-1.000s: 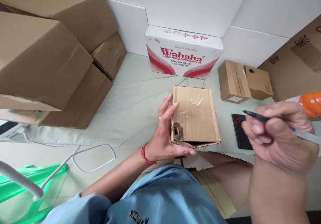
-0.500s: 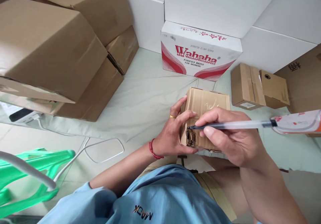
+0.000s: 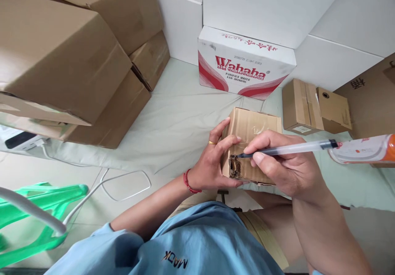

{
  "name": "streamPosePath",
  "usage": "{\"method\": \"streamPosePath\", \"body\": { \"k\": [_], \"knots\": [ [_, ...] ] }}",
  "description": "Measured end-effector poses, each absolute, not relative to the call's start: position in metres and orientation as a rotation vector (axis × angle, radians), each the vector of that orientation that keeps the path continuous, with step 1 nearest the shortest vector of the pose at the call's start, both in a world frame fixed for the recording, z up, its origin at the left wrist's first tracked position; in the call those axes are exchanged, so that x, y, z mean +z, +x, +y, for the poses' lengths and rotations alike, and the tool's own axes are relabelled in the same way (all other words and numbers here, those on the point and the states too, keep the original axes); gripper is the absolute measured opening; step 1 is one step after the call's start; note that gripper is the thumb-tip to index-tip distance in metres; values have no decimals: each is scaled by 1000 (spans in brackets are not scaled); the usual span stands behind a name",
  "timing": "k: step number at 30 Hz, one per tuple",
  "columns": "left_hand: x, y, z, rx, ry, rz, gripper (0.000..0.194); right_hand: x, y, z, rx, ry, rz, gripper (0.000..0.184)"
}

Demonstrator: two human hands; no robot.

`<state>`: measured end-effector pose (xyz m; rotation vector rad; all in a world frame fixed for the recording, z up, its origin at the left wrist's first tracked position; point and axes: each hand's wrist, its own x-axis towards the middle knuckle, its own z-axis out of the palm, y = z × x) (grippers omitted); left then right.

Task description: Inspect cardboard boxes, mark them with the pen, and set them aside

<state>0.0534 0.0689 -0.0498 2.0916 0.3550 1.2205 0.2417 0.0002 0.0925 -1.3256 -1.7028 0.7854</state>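
A small cardboard box rests at the front edge of the cloth-covered surface, tilted toward me. Its near left corner has a torn, dark patch. My left hand grips the box from the left, fingers over its top edge and thumb at the near side. In my right hand is a pen, pinched between thumb and fingers. The pen's dark tip points left, at the upper edge of the torn patch; whether it touches the cardboard I cannot tell.
Large cardboard boxes are stacked at the left. A white-and-red Wahaha carton stands against the wall. Two smaller boxes and a bottle with an orange end lie right. A green plastic stool and white cable are lower left.
The pen tip has shifted slightly to the right along the torn patch's upper edge. My left hand and the box stay in place. The view has turned a little.
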Motion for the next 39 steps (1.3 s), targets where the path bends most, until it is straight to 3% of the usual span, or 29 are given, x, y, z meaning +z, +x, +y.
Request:
{"method": "streamPosePath", "body": {
  "k": [30,37,39],
  "knots": [
    [-49,51,68,1221,2110,380,106,91,240,0,900,-1100,-1868,13],
    [-47,49,65,1213,2091,401,106,80,270,-20,654,-1186,-1022,11],
    [-46,49,64,1212,2102,429,105,66,294,-33,557,-1278,-829,20]
  ]
}}
